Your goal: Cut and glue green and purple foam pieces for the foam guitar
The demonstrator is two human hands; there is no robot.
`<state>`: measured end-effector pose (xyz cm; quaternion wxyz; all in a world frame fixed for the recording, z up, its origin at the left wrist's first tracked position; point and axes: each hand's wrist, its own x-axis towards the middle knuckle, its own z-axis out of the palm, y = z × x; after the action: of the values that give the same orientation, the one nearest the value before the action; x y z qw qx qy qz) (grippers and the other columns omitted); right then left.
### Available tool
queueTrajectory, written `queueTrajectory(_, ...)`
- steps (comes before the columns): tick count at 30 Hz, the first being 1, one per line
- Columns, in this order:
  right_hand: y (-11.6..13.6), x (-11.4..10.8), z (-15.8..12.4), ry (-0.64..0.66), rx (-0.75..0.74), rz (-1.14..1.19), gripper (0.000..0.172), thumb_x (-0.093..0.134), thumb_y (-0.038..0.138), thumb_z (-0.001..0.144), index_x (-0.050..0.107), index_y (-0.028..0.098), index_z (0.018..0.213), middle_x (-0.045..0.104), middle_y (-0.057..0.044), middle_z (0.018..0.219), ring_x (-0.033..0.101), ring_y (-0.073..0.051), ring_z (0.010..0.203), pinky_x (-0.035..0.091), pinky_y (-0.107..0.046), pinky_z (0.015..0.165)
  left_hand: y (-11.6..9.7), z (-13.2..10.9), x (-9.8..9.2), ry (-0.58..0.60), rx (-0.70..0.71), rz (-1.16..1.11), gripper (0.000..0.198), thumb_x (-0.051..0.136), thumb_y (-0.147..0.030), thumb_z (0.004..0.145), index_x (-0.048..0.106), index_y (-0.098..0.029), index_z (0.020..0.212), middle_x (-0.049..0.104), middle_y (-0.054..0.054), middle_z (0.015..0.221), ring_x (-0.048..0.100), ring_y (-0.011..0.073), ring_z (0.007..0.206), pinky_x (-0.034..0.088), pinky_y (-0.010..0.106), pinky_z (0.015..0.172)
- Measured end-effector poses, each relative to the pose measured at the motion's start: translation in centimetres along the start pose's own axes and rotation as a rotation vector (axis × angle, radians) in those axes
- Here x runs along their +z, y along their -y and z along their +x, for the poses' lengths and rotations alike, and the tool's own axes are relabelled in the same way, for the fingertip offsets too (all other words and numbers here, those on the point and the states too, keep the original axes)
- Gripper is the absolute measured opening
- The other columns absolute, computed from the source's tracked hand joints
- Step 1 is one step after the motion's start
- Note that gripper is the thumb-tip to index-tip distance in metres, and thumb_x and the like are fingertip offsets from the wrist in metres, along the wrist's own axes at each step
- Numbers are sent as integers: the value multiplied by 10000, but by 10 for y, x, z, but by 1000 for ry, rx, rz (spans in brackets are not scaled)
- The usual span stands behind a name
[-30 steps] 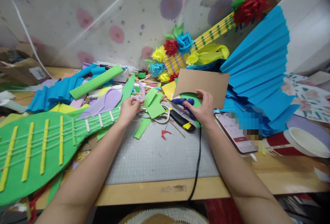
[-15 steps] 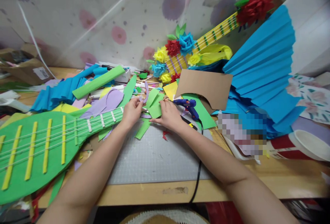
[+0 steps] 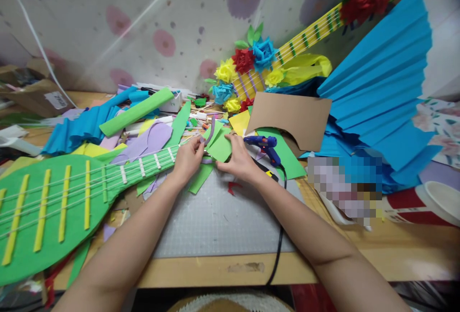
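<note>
My left hand (image 3: 188, 157) is closed in a pinch on a curved purple paper strip (image 3: 212, 130) that stands up between the fingers. It rests by the neck end of a green paper guitar (image 3: 53, 206). My right hand (image 3: 239, 161) is closed on a folded green paper piece (image 3: 220, 148) just right of the left hand. Both hands are over the far edge of the grey cutting mat (image 3: 223, 221). A blue glue gun (image 3: 264, 145) lies just right of my right hand, its black cord (image 3: 278, 235) running toward me.
Brown cardboard (image 3: 291, 118) leans behind the glue gun. A large blue pleated paper fan (image 3: 381, 86) fills the right. A yellow guitar with paper flowers (image 3: 251, 70) leans on the wall. Paper scraps, blue crepe (image 3: 82, 127) and a cardboard box (image 3: 32, 91) lie at left. A red-and-white cup (image 3: 427, 202) lies at right.
My right hand let go of the brown cardboard, moved left past the glue gun and took hold of the green paper. The left hand stayed pinched on the purple strip.
</note>
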<state>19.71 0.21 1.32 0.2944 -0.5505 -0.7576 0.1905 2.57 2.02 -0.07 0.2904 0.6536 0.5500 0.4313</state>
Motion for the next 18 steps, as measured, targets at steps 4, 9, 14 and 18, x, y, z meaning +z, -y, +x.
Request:
queueTrajectory(4,1,2,1,52,44,29,741,657,339,610,382,133,1267,399,-159,1229,393,-285,1216,362,-411,1006,2,-3,5,20,-4,-39,246,495,-294,829,647,-198,997,716,56,925,661,194,837,457,251,709)
queueTrajectory(9,1,6,3,62,71,43,721,659,351,607,403,134,1245,425,-147,1199,404,-286,1198,360,-422,998,4,-3,8,37,-13,9,275,486,-302,830,645,-176,1016,716,67,923,666,195,817,473,262,687)
queueTrajectory(14,2,7,4,58,69,49,714,669,354,603,414,137,1234,433,-138,1177,400,-285,1194,364,-421,992,5,-2,8,35,-1,30,273,484,-306,830,644,-174,1007,717,60,909,667,186,800,478,256,672)
queueTrajectory(18,2,8,4,68,65,41,732,671,363,608,413,103,1242,434,-153,1181,400,-285,1189,364,-410,996,3,-2,7,31,-1,47,277,475,-313,833,647,-165,991,718,66,884,665,190,778,472,255,643)
